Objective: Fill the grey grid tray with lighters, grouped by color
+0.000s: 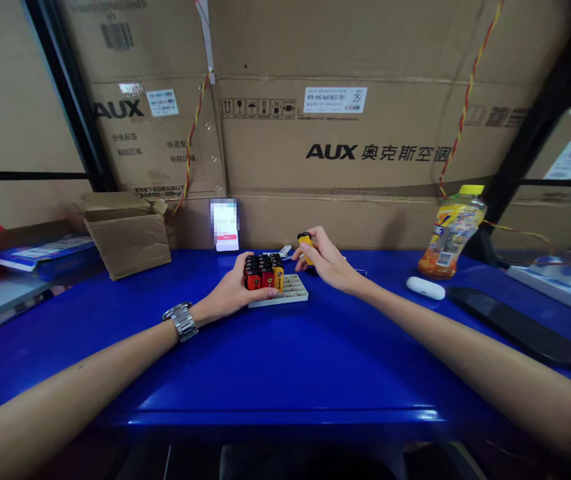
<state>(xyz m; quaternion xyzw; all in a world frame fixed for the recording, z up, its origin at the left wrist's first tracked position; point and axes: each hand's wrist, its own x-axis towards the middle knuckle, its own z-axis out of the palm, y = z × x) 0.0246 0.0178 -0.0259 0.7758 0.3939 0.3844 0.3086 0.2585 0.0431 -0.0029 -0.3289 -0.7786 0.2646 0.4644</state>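
A pale gridded tray (295, 288) rests on the blue table, its left part filled with upright lighters (267, 279) in red and yellow with black tops. Several slots on the tray's right side hold nothing. My left hand (233, 288) wraps round the tray's left end, its thumb lying across the front of the lighters and its fingers partly hidden behind them. Above and right of the tray, my right hand (326, 259) pinches a yellow lighter (306, 244) with a black top, held upright and apart from the tray.
A lit phone (225, 225) leans against the cardboard behind, near an opened carton (128, 237). At right stand a drink bottle (451, 233), a white earbud case (425, 288) and a dark flat object (510, 323). Boxes (45, 257) lie at far left.
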